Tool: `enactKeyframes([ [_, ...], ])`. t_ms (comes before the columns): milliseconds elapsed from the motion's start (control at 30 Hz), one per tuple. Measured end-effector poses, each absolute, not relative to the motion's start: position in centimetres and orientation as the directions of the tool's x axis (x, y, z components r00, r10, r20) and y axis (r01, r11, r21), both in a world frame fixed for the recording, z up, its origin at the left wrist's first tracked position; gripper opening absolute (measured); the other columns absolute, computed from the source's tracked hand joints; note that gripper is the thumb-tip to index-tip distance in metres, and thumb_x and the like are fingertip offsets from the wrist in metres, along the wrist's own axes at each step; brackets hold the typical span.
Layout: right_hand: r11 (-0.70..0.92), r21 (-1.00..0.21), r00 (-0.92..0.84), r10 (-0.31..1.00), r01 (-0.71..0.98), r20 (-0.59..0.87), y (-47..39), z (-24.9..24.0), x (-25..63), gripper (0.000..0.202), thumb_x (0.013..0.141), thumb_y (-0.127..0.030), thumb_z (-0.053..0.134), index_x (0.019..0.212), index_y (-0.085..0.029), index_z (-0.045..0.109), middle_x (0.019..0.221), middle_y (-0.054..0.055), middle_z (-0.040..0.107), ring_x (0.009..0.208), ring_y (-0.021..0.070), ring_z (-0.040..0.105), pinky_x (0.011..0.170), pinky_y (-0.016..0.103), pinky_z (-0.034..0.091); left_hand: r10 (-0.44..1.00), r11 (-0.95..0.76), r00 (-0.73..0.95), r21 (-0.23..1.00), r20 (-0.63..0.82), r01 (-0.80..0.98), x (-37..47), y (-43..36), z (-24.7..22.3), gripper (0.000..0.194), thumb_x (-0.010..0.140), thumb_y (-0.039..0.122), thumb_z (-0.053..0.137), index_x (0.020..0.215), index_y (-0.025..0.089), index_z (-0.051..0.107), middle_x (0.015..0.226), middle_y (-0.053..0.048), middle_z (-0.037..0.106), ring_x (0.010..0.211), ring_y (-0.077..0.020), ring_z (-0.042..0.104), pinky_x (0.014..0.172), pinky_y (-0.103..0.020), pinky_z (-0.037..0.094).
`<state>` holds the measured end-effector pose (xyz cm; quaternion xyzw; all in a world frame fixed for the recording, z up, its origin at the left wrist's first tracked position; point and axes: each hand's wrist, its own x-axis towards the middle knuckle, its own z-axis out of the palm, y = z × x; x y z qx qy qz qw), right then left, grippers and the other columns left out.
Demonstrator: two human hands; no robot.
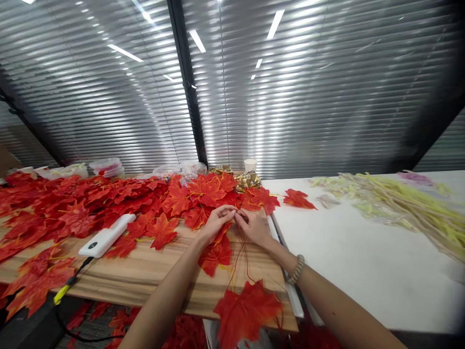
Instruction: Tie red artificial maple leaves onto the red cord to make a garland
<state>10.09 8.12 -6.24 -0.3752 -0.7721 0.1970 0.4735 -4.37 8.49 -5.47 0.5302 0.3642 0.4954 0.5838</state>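
My left hand (218, 222) and my right hand (255, 228) meet over the wooden tabletop, thumbs and fingers pinched together. Thin red string (245, 257) runs down from between them, with both hands closed on it. The exact point of grip is too small to make out. Below my hands, a large red artificial maple leaf (249, 310) lies over the table's front edge, with string reaching it. Another red maple leaf (216, 255) rests under my left hand, partly covered by it. A beaded bracelet (297, 269) circles my right wrist.
A long heap of red maple leaves (123, 196) covers the back of the wooden table (160, 269). A white power bank (107, 236) with a black cable lies at left. A paper cup (250, 165) and gold packets (248, 181) stand behind. Yellow stems (403, 198) lie on the white table (348, 261).
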Motion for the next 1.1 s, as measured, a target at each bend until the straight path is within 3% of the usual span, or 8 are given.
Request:
enactKeyframes([
  [1100,0.64,-0.653,-0.27,0.766,0.405,0.584,8.48,-6.81,10.06,0.022,0.084,-0.02,0.043,0.064,-0.017,0.052,0.058,0.0,0.056,0.051,0.0121,0.048,0.052,0.023,0.033,0.944,-0.144,0.28,0.982,0.173,-0.123,-4.61,8.93,-6.1,0.027,0.07,0.033,0.066,0.09,0.015,0.061,0.07,-0.001,0.055,0.068,-0.0105,0.051,0.067,-0.022,0.039],
])
